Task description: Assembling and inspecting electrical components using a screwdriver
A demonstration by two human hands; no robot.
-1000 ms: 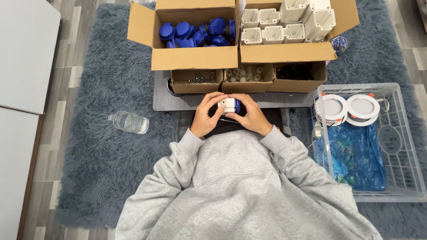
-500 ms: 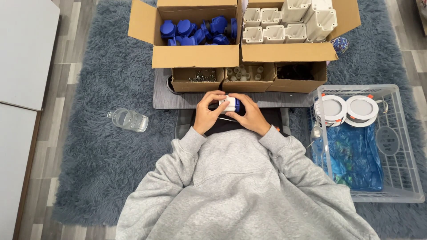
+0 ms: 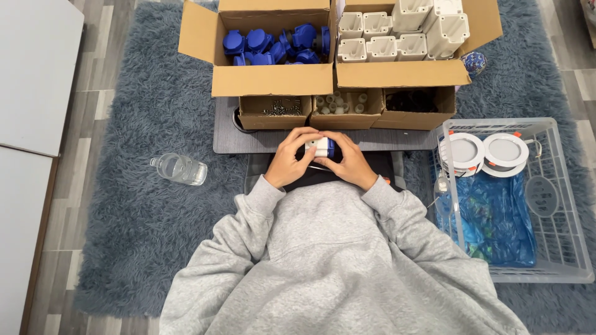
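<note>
Since a second ago very little has shifted: both hands remain closed together over the same small white-and-blue part [image 3: 321, 147], in the same spot just below the middle of the frame, so the fitting work on that piece is, by the look of it, ongoing rather than finished.

At the far left lies a pale board [image 3: 34, 74] on the wooden floor, well apart from the hands. A clear plastic bottle [image 3: 179, 169] lies on its side on the shaggy grey rug [image 3: 143, 211], with open rug all around it.

The left hand [image 3: 290, 160] wraps the white end of the part, fingers curled over it; the right hand [image 3: 349, 162] clamps the blue end, thumbs meeting on top. They hover just at the near edge of the dark worktop [image 3: 248, 141].

Above them, along the worktop, stand three small cartons: screws [image 3: 276, 110], pale small pieces [image 3: 344, 104], dark bits [image 3: 413, 102]. Behind these, a large box of blue parts [image 3: 273, 46] and a box of white housings [image 3: 397, 34].

At right, a clear plastic crate [image 3: 559, 248] holds two round white fittings [image 3: 484, 152] and a blue bag [image 3: 490, 220]; its rim lies near the right sleeve, leaving less room on that side.
</note>
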